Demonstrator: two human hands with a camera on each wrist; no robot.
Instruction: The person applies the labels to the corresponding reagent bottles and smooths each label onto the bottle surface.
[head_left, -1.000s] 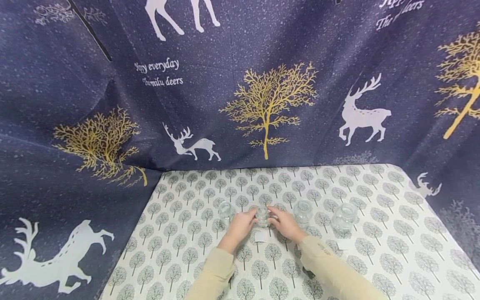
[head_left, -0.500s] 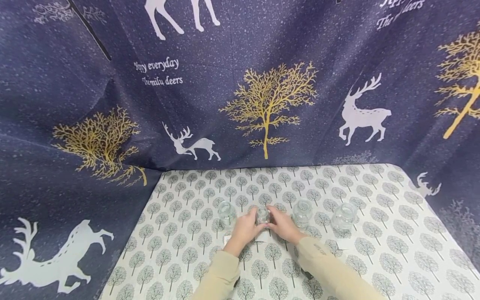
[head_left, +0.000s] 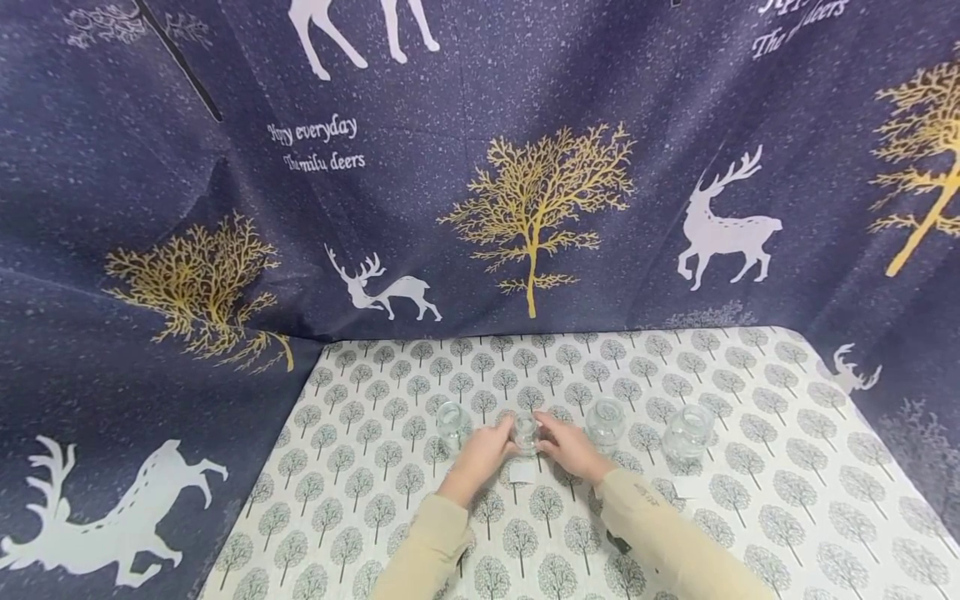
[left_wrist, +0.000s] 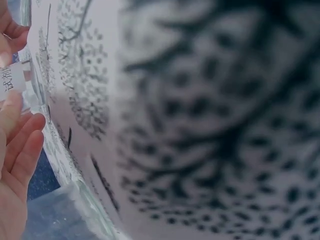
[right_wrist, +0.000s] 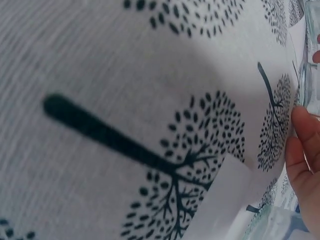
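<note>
Between my hands stands a small clear glass jar [head_left: 526,433], its round rim facing up. My left hand [head_left: 482,454] holds it from the left, and my right hand [head_left: 573,450] grips the opposite side, fingertips near the rim. A white label [left_wrist: 15,82] with dark handwriting shows on the jar in the left wrist view, with a thumb at each end of it. In the right wrist view, the fingers [right_wrist: 300,160] of my right hand appear at the right edge. A white paper slip [head_left: 522,473] lies just in front of the jar.
One larger glass jar [head_left: 453,429] stands left of my hands. To the right are a second jar [head_left: 605,427] and a third jar [head_left: 687,435], with a white slip [head_left: 686,487] before it. A tree-print cloth [head_left: 360,467] covers the table; a dark blue curtain [head_left: 405,200] hangs behind.
My thumbs came together across the jar's front half a second ago and have since spread back to its sides. The left forearm shifted slightly left. The other jars stayed put.
</note>
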